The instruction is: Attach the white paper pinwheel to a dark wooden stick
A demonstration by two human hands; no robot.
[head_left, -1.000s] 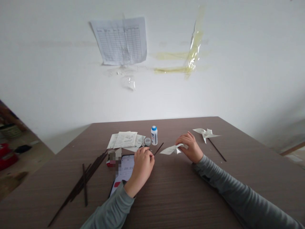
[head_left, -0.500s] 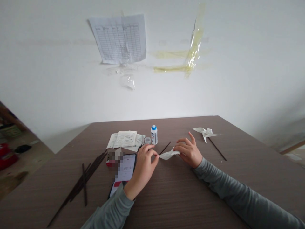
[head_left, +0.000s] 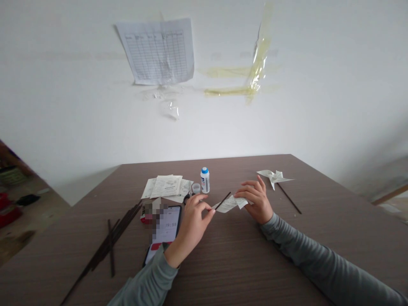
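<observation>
A short dark stick (head_left: pixel 224 199) slants up and away from the pinched thumb and fingertips of my left hand (head_left: pixel 195 216). Right behind it, a piece of folded printed paper (head_left: pixel 227 206) reaches toward the same fingertips; whether they also pinch its tip I cannot tell. My right hand (head_left: pixel 255 200) grips the paper's other end, with its thumb mostly hidden. Beyond my right hand lies a paper pinwheel (head_left: pixel 274 177) on a dark stick (head_left: pixel 290 199). A small white bottle with a blue cap (head_left: pixel 205 180) stands behind my hands, beside a little clear cup (head_left: pixel 195 187).
Printed paper squares (head_left: pixel 167 185) lie stacked at the back left. Scissors handles (head_left: pixel 186 198) show partly behind my left hand. A phone (head_left: pixel 165 225) with a timer rests beside a small red box (head_left: pixel 146 214). A bundle of dark sticks (head_left: pixel 114 236) lies further left.
The paper has turned in my hands to show more of its printed face, and the stick now crosses in front of it. My right hand's fingers have drawn closer together.
</observation>
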